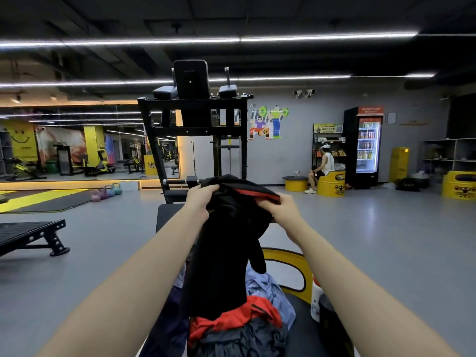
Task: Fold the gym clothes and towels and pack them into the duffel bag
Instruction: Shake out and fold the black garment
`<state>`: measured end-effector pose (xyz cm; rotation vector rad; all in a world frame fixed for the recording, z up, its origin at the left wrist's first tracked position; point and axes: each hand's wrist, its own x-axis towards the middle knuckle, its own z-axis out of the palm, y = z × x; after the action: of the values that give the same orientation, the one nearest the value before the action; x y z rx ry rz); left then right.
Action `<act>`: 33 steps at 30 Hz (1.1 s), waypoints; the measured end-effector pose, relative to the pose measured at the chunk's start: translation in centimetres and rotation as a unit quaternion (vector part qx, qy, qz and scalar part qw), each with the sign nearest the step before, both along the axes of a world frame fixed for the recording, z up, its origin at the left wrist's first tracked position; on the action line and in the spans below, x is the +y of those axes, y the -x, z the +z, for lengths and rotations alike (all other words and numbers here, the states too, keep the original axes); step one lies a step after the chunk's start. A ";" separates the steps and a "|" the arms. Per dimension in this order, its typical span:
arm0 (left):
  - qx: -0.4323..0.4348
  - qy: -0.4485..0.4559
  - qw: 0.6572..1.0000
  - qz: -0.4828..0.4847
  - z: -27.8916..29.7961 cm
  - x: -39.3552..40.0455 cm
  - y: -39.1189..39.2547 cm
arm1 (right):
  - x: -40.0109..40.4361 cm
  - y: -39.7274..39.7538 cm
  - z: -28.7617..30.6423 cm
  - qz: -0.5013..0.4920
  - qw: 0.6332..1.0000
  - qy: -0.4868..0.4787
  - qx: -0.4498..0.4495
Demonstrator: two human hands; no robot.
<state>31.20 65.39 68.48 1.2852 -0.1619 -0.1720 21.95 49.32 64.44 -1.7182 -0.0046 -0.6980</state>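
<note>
Both hands are clamped on the top edge of a black garment (226, 243) with red trim: the left hand (202, 199) bunches it at about 10 o'clock of the cloth, the right hand (279, 206) pinches the red-edged hem at about 2 o'clock. Each grip is closed on fabric, and the piece hangs down from them in a crumpled column, its lower end draping onto the pile of clothes (239, 320) at 6 o'clock. To fold it well, I would judge the 2 hands should slide apart along the hem until the cloth hangs flat, then give it a shake before laying it down. The pile holds red, blue and dark grey pieces on a dark counter (301, 331). No duffel bag can be made out for certain; a yellow frame (291, 256) stands at 3 o'clock of the pile
</note>
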 end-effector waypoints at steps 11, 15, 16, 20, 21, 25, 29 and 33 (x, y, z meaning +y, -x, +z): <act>0.083 0.117 0.990 -0.007 2.2 1.1 1.3 | 0.6 0.4 -1.5 0.024 0.992 0.047 0.117; 0.101 0.187 0.977 -0.011 3.0 0.8 2.0 | 1.9 0.4 -4.3 0.070 0.976 0.086 0.188; 0.101 0.204 0.974 -0.015 3.1 0.7 2.2 | 1.9 0.1 -5.2 0.085 0.971 0.090 0.202; 0.113 0.227 0.967 -0.025 3.6 1.0 2.4 | 2.6 -1.7 -8.2 0.095 0.972 0.076 0.200; 0.111 0.216 0.970 -0.026 3.8 1.3 2.3 | 3.0 -2.1 -8.5 0.075 0.980 0.049 0.176; 0.086 0.158 0.983 -0.020 3.7 2.5 0.9 | 3.2 -3.4 -7.1 -0.001 0.993 -0.058 0.101; 0.068 0.136 0.988 0.018 1.8 4.5 -1.4 | 2.0 -3.3 -3.9 -0.070 0.997 -0.019 0.041; 0.096 0.079 0.992 0.013 -0.8 5.4 -2.5 | 1.2 -3.2 -0.2 -0.082 0.996 0.021 0.010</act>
<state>33.70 70.84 67.64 1.1053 0.0062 -0.2548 25.15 50.54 64.24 -1.7804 0.1369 -0.8057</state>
